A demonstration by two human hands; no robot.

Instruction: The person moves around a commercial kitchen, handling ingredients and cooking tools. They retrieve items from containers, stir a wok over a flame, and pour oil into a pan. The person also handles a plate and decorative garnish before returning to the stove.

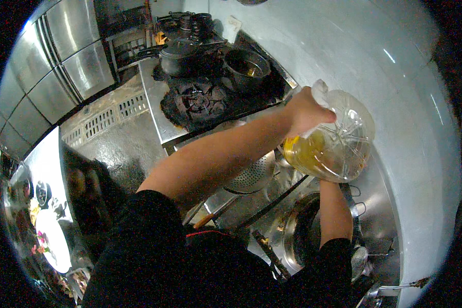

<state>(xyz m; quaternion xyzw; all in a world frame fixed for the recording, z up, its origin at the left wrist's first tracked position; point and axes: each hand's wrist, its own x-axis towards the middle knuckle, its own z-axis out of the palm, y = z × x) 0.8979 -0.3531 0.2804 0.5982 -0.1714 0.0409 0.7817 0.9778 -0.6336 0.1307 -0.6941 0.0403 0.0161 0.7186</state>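
Note:
A large clear plastic jug [344, 144] with a yellow label and some yellow liquid is held up, tilted with its ribbed base towards me. My left hand [312, 109] grips its upper left side, with a white cloth or paper [320, 90] between hand and jug. My right forearm reaches up from below and ends behind the jug; the hand is hidden there, so its grip cannot be seen. Below the jug lies a perforated metal strainer [254, 175], partly covered by my left forearm. A large round metal pan [292, 235] sits beside my right forearm.
A blackened gas burner [198, 101] is on the stove at upper left. Behind it stand a dark lidded pot [175, 57] and an uncovered pot [246, 67]. A pale wall [400, 115] borders the right side. A white plate [52, 242] lies on a counter at far left.

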